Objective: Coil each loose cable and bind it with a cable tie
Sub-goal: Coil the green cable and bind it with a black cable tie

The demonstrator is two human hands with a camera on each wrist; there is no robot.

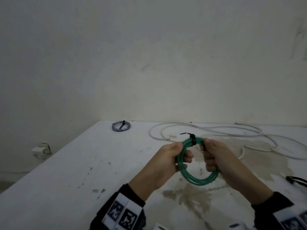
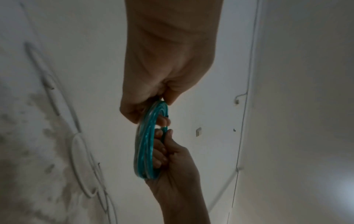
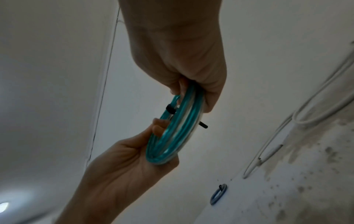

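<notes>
Both the left hand [image 1: 167,161] and right hand [image 1: 221,159] are gripping, fingers curled, the coiled green plastic cable [image 1: 197,180] bound by a black cable tie [image 1: 192,139] above the stained white worktop [image 1: 66,171].

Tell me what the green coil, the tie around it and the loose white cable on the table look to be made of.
Green coil: looks like translucent glossy plastic tubing or sheathing; light glints along it and a pale core shows through.
Black tie: seemingly matte stiff plastic; its free tail juts straight out.
White cable: probably smooth plastic-jacketed cord, dull finish, lying in soft loops. What lies inside cannot be seen.
</notes>
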